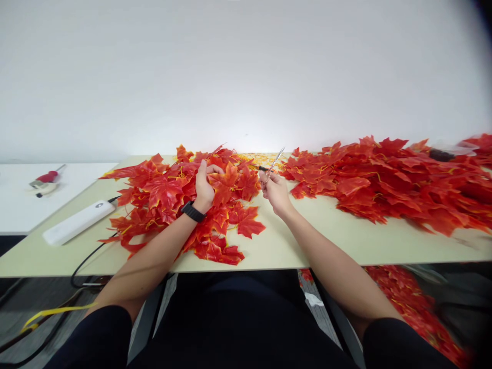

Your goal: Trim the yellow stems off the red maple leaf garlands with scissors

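A thick bunch of red-orange artificial maple leaves (165,189) lies on the table in front of me. My left hand (205,187), with a black watch on its wrist, is in among these leaves. Its fingers curl round part of the bunch, and leaves hide the fingertips; the thumb points up. To the right of the bunch, my right hand (275,193) grips small scissors (275,160) by the handles. The silver blades point up and away from me.
More red maple leaves (369,179) form a long heap at the right, with others (415,307) below the table. Yellow scraps (253,159) lie at the back. A white device (79,223) with a black cable and a red-handled tool (48,178) are at the left.
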### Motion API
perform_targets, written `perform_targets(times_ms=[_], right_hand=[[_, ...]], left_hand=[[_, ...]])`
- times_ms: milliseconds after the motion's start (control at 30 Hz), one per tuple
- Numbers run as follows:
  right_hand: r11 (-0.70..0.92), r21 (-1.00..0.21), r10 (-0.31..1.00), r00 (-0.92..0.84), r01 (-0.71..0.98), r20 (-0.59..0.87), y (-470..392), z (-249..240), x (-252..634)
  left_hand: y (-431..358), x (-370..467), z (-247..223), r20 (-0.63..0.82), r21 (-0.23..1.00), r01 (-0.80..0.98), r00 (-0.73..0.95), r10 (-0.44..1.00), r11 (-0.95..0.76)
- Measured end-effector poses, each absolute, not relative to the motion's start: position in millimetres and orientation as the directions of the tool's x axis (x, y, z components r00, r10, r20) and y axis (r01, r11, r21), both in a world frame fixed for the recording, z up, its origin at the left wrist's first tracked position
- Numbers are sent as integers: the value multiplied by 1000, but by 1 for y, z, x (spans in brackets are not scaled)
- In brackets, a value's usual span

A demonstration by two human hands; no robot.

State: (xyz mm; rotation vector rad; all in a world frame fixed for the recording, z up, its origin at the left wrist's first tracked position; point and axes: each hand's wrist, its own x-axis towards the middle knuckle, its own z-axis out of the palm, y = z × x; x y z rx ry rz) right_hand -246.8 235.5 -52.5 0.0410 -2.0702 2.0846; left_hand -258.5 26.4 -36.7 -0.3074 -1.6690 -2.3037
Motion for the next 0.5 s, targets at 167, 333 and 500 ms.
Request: perform_targets(times_ms=[167, 333, 500], right_hand=[[-9, -988, 120, -981, -157, 154, 235, -54, -247], [-8, -988, 126, -981, -152, 150, 235, -53, -247], [25, -979, 108, -973, -205, 206, 233, -50, -243]], left_hand=[[29, -254, -40, 339, 906, 311, -940, 51, -286], [31, -247, -40, 279, 935, 210, -933, 227, -286], [32, -244, -34, 330, 929, 296, -935, 132, -222]])
